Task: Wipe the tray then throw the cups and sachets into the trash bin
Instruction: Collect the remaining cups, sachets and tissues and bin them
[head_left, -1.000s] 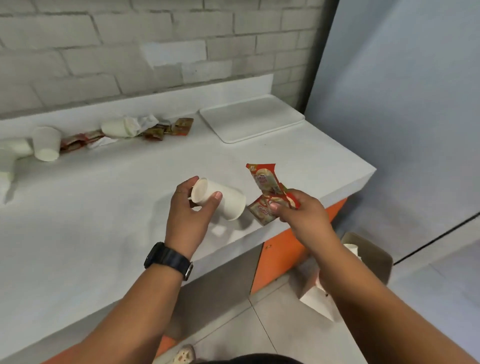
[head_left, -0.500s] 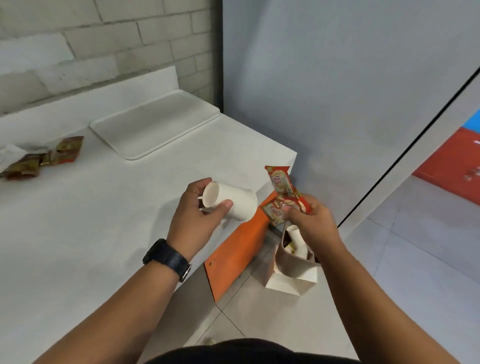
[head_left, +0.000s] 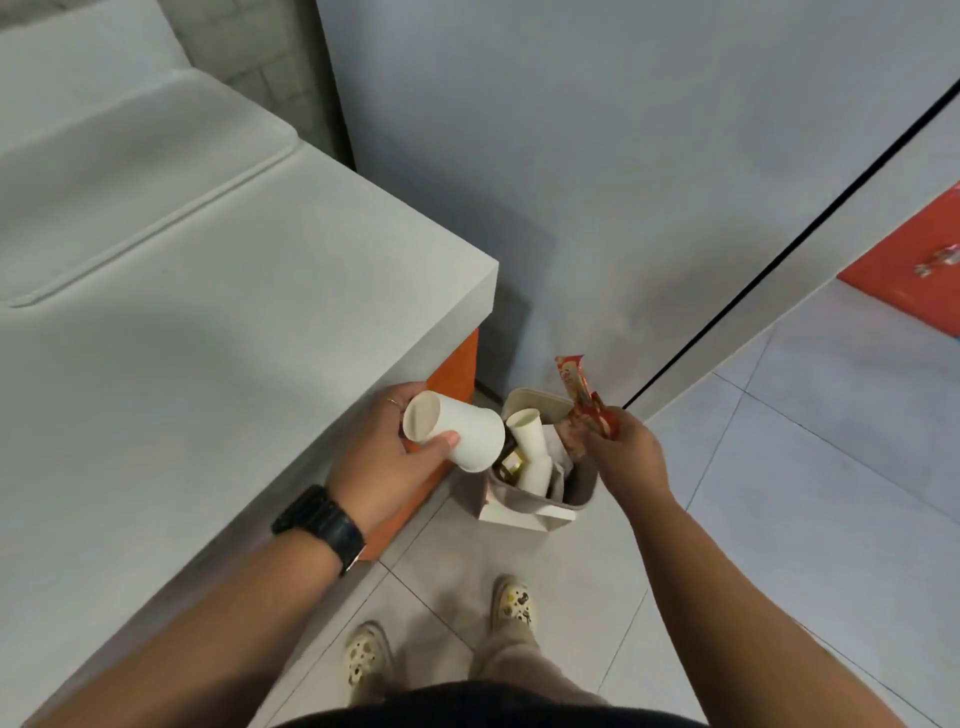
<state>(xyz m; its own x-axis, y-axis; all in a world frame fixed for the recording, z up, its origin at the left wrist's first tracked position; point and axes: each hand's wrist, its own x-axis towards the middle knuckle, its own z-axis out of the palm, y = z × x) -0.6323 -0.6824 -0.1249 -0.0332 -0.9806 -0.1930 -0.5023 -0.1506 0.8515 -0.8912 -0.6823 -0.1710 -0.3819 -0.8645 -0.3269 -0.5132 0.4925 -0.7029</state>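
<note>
My left hand (head_left: 387, 465) grips a white paper cup (head_left: 457, 435) on its side, held just left of the trash bin (head_left: 524, 503). My right hand (head_left: 626, 452) pinches red sachets (head_left: 584, 397) directly above the bin's right side. The small beige bin stands on the floor beside the counter's corner and holds white cups (head_left: 532, 452) and wrappers. The white tray (head_left: 104, 171) lies on the counter at the upper left, partly out of frame.
The white counter (head_left: 234, 364) with an orange cabinet front (head_left: 457, 364) fills the left. A grey wall stands behind the bin. My two feet in pale clogs (head_left: 441, 634) stand on the tiled floor. A red panel (head_left: 909, 270) shows at the right.
My view has swung right and down from the counter to the floor. Both hands have carried the cup and the sachets off the counter edge to the bin.
</note>
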